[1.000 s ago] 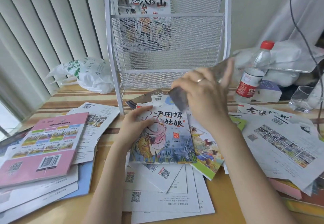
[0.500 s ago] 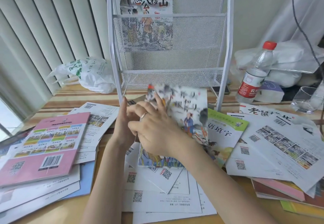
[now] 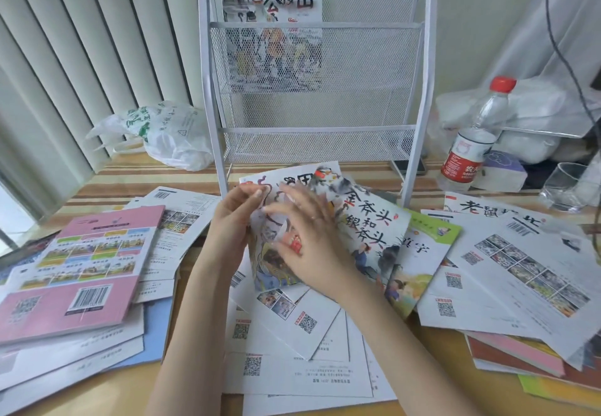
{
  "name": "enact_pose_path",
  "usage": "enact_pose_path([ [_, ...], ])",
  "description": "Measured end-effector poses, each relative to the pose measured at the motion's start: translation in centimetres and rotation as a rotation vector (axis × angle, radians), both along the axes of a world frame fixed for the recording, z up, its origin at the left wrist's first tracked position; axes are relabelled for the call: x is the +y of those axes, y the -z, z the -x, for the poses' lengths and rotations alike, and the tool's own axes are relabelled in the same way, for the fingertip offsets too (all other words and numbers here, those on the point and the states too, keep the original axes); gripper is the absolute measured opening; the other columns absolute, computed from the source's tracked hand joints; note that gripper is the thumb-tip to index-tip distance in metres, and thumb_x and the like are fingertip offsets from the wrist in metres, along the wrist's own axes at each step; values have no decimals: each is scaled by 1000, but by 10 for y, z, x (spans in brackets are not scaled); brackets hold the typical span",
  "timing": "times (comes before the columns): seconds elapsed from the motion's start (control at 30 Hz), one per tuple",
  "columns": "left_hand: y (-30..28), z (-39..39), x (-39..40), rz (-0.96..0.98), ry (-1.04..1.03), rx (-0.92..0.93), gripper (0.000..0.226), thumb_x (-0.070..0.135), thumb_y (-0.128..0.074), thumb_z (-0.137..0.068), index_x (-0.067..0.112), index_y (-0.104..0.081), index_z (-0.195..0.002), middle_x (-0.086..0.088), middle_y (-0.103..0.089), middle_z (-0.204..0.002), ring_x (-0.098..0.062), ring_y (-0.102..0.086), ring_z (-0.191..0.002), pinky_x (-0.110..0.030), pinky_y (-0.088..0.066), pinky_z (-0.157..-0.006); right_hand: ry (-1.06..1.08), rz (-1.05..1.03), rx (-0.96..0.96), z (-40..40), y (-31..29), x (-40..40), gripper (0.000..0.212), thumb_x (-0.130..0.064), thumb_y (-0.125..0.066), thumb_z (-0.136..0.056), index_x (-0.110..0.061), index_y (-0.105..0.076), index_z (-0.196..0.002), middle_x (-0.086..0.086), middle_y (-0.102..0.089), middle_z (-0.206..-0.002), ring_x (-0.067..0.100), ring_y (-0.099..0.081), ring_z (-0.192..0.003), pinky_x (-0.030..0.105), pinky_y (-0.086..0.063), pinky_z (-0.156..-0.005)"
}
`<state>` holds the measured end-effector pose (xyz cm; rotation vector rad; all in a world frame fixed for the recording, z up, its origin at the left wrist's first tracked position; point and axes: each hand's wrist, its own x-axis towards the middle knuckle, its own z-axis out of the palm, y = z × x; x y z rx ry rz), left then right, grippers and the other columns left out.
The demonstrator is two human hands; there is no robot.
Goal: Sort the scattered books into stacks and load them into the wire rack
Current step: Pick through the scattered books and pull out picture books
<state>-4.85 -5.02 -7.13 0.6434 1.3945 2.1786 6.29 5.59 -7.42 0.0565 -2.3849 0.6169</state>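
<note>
The person is gathering a stack mid-table, before the white wire-mesh rack (image 3: 317, 96). The left hand (image 3: 232, 223) is gripping the thin illustrated storybook's (image 3: 276, 262) left edge; the right hand (image 3: 309, 240) is lying flat on its cover, fingers relaxed. Next, squaring edges probably. Hands are hiding the blurred cover.

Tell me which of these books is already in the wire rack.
The book with big black brush characters, standing upright in the rack's top pocket behind the mesh. Every other book lies on the table in front.
</note>
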Motion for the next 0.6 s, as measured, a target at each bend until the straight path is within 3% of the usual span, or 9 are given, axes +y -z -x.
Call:
enact_pose_path([
  [0.07, 3, -4, 3, 28, -11, 16, 13, 19, -70, -79, 26, -62, -88, -8, -64, -94, -20, -61, -79, -35, -44, -70, -25, 100, -54, -1, 1, 8, 59, -17, -71, -78, -27, -45, -130, -6, -27, -150, 14, -23, -141, 35, -19, -115],
  [0.13, 5, -9, 7, 56, -1, 44, 40, 16, -67, -82, 30, -55, -117, -12, -62, -115, -23, -64, -92, -34, -50, -77, -95, 160, -105, -4, 3, 6, 64, -23, -65, -82, -33, -33, -136, -12, -13, -154, 4, -15, -142, 22, -18, -114],
  [0.23, 8, -14, 10, 154, 43, 57, 80, 16, -70, -83, 42, -25, -145, 10, -57, -128, -12, -64, -109, -24, -53, -77, -199, 242, -93, -6, 4, -3, 65, -26, -57, -82, -34, -28, -139, -13, -7, -156, -3, -11, -141, 7, -16, -108],
  [0.3, 10, -13, 10, 202, 80, 72, 76, 17, -72, -81, 32, -31, -143, 13, -68, -112, -10, -66, -104, -21, -53, -76, -244, 300, -79, -7, 3, -4, 66, -25, -55, -80, -36, -28, -140, -11, -8, -156, 1, -15, -141, 19, -24, -111],
  [0.37, 9, -11, 8, 178, 148, 118, 57, 7, -71, -82, 22, -47, -131, 1, -69, -106, -15, -68, -96, -23, -54, -73, -272, 358, -61, -9, 2, -3, 66, -19, -54, -80, -36, -30, -139, -9, -10, -156, 7, -25, -140, 37, -38, -108],
  [0.43, 8, -12, 9, 135, 190, 113, 57, 0, -73, -75, 18, -51, -125, -7, -67, -106, -21, -66, -96, -30, -54, -77, -253, 433, 12, -12, 0, -4, 62, -10, -54, -83, -32, -35, -138, -4, -17, -154, 9, -44, -127, 35, -49, -95],
  [0.5, 8, -17, 13, 115, 151, 101, 56, -4, -71, -71, 15, -52, -120, -8, -69, -104, -23, -66, -95, -33, -55, -78, -93, 441, 174, -14, -5, -4, 50, -2, -55, -86, -19, -43, -132, 7, -30, -147, 13, -52, -118, 31, -54, -85],
  [0.6, 6, -22, 16, 69, 60, 31, 48, -10, -69, -74, 16, -55, -112, -8, -73, -97, -25, -70, -85, -32, -56, -66, 347, 249, 440, -16, -11, 13, 36, -1, -57, -82, 0, -52, -118, 18, -49, -129, 25, -46, -123, 42, -42, -99],
])
